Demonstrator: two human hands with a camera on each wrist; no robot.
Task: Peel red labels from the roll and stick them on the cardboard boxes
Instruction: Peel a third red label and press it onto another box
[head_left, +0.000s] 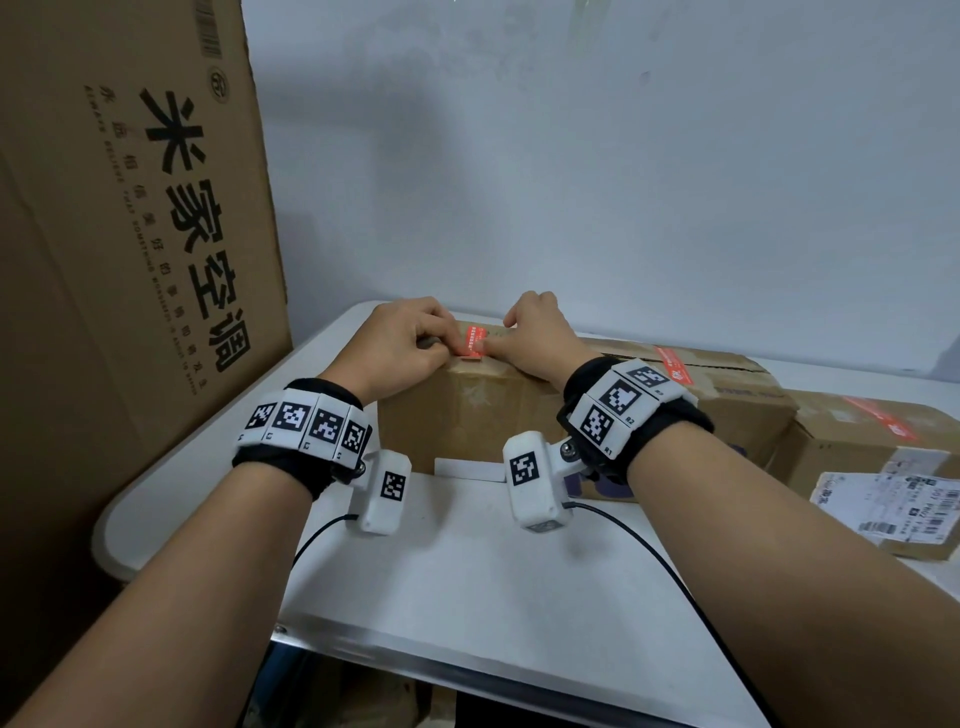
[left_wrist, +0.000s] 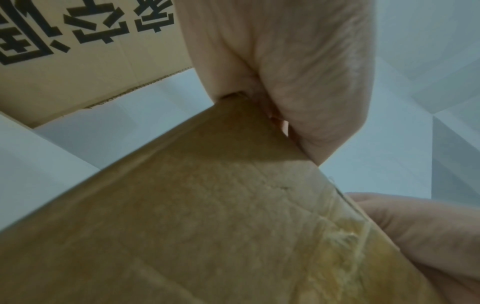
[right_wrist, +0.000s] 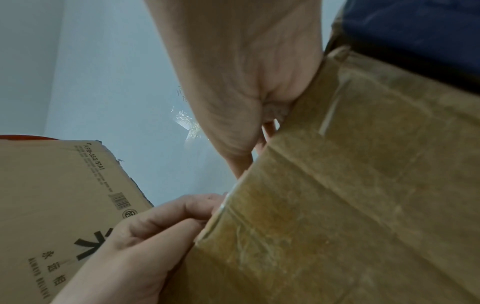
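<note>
A red label (head_left: 472, 339) lies on the top front edge of a brown cardboard box (head_left: 467, 415) on the white table (head_left: 467, 571). My left hand (head_left: 415, 340) rests curled on the box top, its thumb and forefinger pinching the label's left edge. From the right, my right hand (head_left: 527, 332) presses its thumb flat on the label, with the fingers spread on the box top. The left wrist view shows only the left hand's (left_wrist: 298, 72) palm over the box (left_wrist: 207, 226); the right wrist view shows the right hand's (right_wrist: 246, 72). The label roll is not in view.
Two more cardboard boxes (head_left: 737, 400) (head_left: 872, 447) stand to the right, each with a red label on top. A parcel with a white shipping label (head_left: 893, 504) lies at the far right. A tall printed carton (head_left: 130, 260) leans at the left, beside the wall (head_left: 623, 182).
</note>
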